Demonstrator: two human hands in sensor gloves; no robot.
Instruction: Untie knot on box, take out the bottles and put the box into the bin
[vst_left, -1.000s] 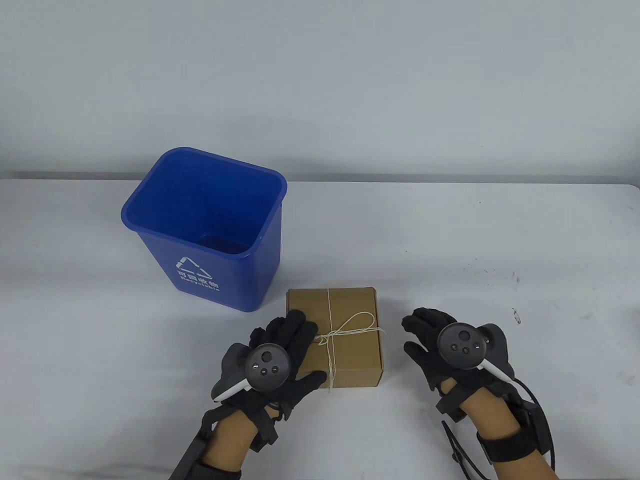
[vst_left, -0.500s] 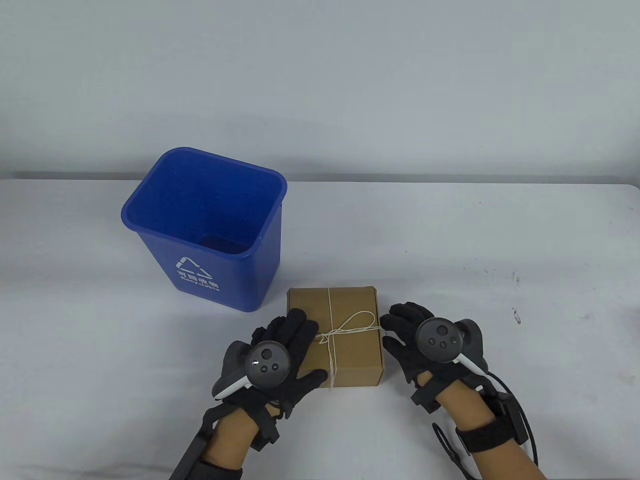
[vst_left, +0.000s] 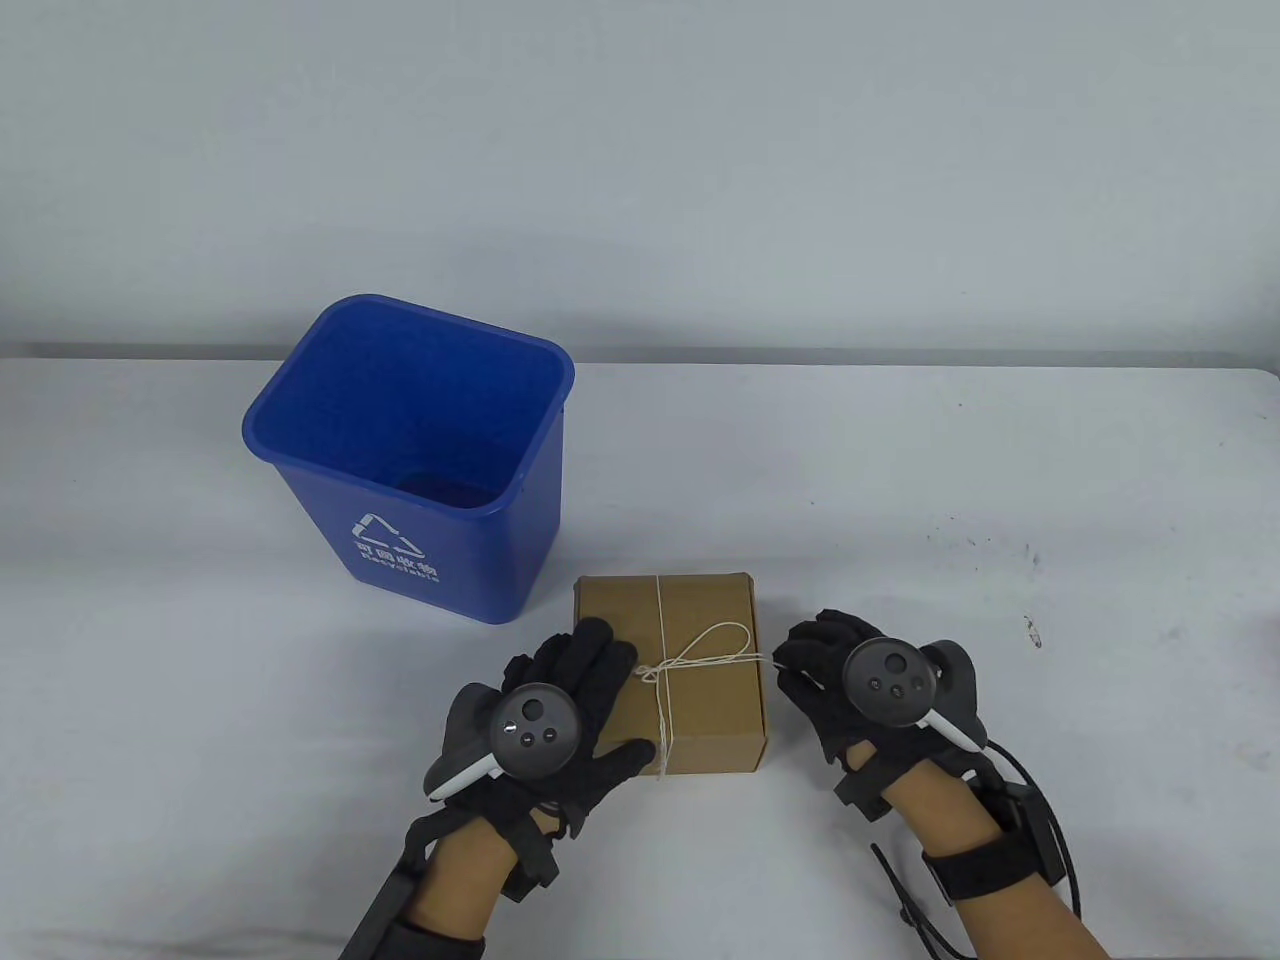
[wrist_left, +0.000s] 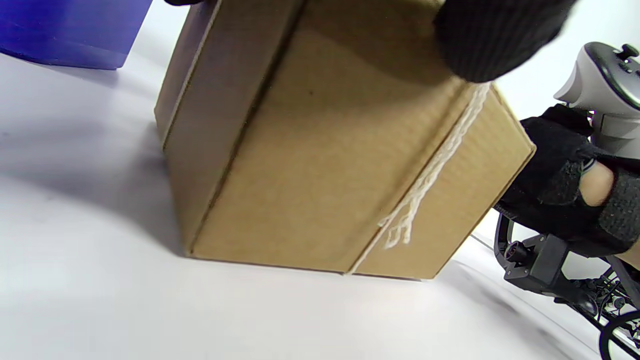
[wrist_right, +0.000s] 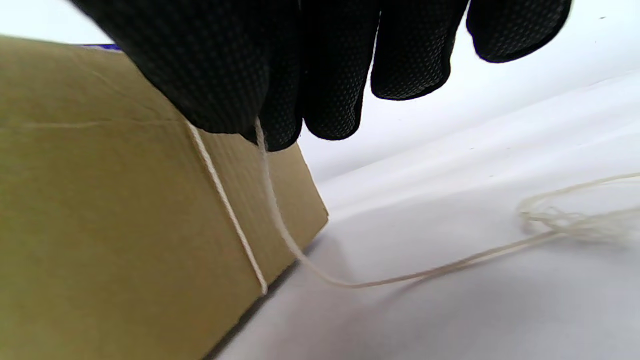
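A brown cardboard box tied crosswise with white string lies on the table in front of the blue bin. The bow's knot sits on the lid. My left hand lies flat on the box's left part, fingers straight on the lid and thumb at the near edge. At the box's right edge my right hand pinches a loose string end; in the right wrist view the string runs out from between its fingers down beside the box. No bottles show.
The bin stands upright with its mouth open, its rim left of and behind the box, about a hand's width away. The white table stretches right and back, and a loose length of string trails on it.
My right hand moved left to the box's right edge, took the string end between its fingers, then drew back slightly to the right. The left hand and box have not moved.
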